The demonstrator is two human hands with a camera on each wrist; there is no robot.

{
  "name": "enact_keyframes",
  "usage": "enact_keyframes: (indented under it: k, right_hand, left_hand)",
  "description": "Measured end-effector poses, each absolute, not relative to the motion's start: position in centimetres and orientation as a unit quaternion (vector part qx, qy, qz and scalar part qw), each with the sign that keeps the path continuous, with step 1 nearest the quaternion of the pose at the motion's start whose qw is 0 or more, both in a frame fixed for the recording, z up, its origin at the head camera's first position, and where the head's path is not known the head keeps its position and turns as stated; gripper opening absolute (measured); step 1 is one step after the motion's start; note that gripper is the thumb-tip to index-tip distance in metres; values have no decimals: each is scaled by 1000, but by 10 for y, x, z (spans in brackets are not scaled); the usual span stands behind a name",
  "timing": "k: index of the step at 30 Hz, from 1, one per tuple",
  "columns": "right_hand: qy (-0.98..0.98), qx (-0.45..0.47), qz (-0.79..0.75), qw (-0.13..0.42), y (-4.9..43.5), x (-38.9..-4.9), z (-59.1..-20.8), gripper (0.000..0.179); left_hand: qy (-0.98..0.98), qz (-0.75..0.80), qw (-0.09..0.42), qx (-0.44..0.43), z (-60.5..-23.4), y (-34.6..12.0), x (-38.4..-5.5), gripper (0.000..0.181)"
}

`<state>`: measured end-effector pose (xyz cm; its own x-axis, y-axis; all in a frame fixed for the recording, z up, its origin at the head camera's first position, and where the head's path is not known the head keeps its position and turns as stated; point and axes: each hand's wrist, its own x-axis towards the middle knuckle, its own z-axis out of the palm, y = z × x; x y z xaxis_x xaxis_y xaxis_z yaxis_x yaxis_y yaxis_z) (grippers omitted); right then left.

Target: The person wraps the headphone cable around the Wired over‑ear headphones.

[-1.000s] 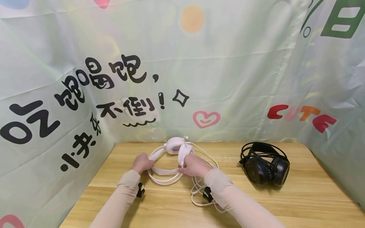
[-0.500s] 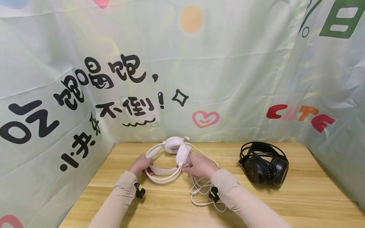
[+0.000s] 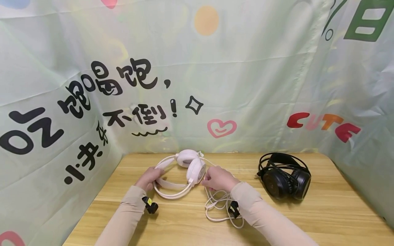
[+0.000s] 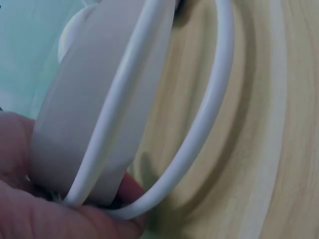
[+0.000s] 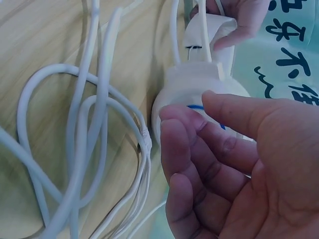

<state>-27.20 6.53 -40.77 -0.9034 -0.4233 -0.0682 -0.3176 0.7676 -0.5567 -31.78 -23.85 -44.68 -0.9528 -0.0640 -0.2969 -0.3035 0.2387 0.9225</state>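
Observation:
White over-ear headphones [image 3: 196, 171] lie at the back middle of the table, ear cups toward the wall and right. My left hand [image 3: 148, 178] grips their headband on the left side. In the left wrist view, thumb and fingers pinch the wide inner band [image 4: 89, 104] together with the thin outer tubes [image 4: 204, 119]. Just right of the near ear cup is my right hand [image 3: 221, 178], fingers loosely curled and holding nothing. The right wrist view shows its bent fingers in front of the ear cup [image 5: 172, 87]. A white cable [image 3: 212, 213] lies in loose loops below that hand.
Black headphones [image 3: 284, 181], wrapped in their own black cable, rest on the right of the wooden table [image 3: 184, 229]. Printed cloth walls [image 3: 252, 85] enclose the back and both sides.
My right hand has let go of the near ear cup and drawn back to the right. The white headphones have shifted slightly left, with my left hand still gripping the headband.

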Motion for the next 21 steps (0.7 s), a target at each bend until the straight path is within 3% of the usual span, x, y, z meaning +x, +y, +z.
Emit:
enact_keyframes:
  k: [4,13,21]
  right_hand:
    - [933,-192,-285,104,67,-272,-408,33]
    - [930,-197,-290,110,74,-274,-408,32]
    - [930,-192,-293,110,82,-275,-408,32]
  left_hand:
    - [788,597,67,-132,-447,-237,-316,24]
    - [811,566,5,-145,-454,-237,-316,24]
    - [799,583,2,-146,-450,-235,-316,29]
